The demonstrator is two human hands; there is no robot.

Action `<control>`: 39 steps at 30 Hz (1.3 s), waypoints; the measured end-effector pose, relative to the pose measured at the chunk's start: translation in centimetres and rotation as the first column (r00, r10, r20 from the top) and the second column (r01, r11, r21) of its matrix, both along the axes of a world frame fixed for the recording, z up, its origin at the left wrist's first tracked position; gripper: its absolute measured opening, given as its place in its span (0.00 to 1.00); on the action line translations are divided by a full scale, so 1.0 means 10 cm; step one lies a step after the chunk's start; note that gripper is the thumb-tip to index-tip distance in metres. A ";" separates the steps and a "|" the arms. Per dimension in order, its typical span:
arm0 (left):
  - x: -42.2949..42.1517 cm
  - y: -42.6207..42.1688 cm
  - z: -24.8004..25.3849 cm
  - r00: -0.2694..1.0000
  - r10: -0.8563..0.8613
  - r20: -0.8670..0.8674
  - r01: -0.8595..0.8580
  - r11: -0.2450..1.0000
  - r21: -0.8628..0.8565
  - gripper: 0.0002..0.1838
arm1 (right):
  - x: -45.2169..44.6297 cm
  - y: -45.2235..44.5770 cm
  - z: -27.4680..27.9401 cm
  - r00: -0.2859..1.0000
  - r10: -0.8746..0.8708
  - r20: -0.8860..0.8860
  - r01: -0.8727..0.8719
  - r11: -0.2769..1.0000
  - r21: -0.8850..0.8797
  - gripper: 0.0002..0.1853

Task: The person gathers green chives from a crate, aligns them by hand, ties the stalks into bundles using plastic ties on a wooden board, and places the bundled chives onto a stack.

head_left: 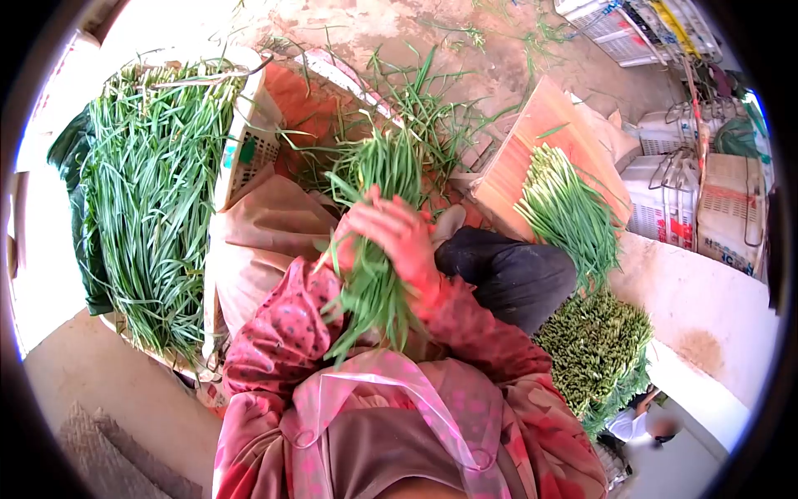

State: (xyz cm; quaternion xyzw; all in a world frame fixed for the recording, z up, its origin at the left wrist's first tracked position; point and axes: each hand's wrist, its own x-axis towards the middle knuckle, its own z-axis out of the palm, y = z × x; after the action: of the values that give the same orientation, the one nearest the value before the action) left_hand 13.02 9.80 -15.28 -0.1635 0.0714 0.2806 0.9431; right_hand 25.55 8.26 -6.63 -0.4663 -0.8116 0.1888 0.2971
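A bunch of long green chives (pixel 378 287) is held upright in front of my chest, its leaves hanging down toward my apron. My right hand (pixel 403 237) lies across the bunch with its fingers wrapped over it. From the other side my left hand (pixel 342 243) grips the same bunch, partly hidden behind leaves and the right hand. Both hands look slightly blurred. Just beyond them, loose chives (pixel 424 116) lie heaped on the floor. A sorted bundle of chives (pixel 569 208) rests on a tilted wooden board (pixel 507 170) to the right.
At my left stands a white crate (pixel 247 137) packed with chives (pixel 158 208). Stacked bundles (pixel 594 341) show their cut ends beside my right knee. White crates (pixel 665 191) stand at the far right. Another person (pixel 640 426) is at the lower right.
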 end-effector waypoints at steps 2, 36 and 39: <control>-0.22 0.08 0.42 0.949 -0.311 -0.060 0.302 0.946 -0.117 0.20 | 0.00 -0.33 0.27 0.989 0.131 0.073 -0.126 0.990 -0.065 0.24; -1.75 -1.68 1.57 0.322 -0.245 -0.915 0.610 0.792 0.002 0.18 | -0.39 0.05 -0.78 0.928 0.062 0.366 0.114 0.891 -0.440 0.15; -1.82 -1.83 1.42 0.394 -0.052 -0.918 0.611 0.760 0.220 0.18 | 0.30 0.40 -0.93 0.839 -0.094 0.536 0.365 0.828 -0.426 0.14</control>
State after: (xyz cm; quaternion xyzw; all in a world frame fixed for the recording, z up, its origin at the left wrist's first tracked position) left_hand -5.19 -8.49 -1.13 0.2883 0.4932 0.1257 0.8111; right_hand 28.52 12.26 -15.98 -0.6578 -0.7153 0.2335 -0.0333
